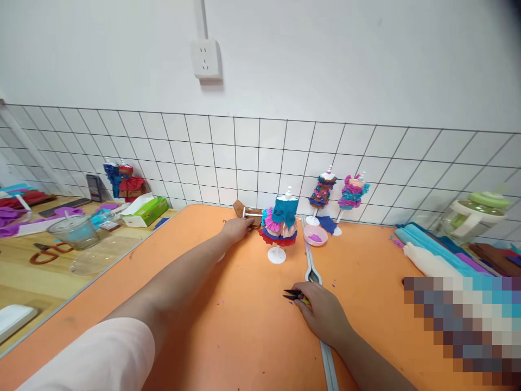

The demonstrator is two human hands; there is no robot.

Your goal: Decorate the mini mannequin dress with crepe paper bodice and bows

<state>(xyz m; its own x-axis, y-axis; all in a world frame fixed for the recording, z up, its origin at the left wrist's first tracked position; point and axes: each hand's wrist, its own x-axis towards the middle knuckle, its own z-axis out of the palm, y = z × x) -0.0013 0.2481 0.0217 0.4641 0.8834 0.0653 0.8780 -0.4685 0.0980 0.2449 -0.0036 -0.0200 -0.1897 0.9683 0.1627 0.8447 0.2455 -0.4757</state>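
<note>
My left hand (238,229) reaches far forward to some brown crepe paper (255,217) by the wall, with a thin white stick (253,214) beside its fingers. The fingers are curled closed, and what lies in them is hidden. Just right of it stands a small dress form (278,222) on a round white base, dressed in a teal top and ruffled pink, blue and red layers. My right hand (319,309) rests low over the table, closed round thread snips (299,296) with black blades pointing left and a yellow handle.
A pink bowl (315,235) with purple scraps stands behind the right hand. Two dressed forms (322,190) are at the back. Folded crepe paper (439,247) and a green-lidded jug (476,217) lie right. Scissors (51,253), a glass bowl (73,231) and tissues (145,210) sit left.
</note>
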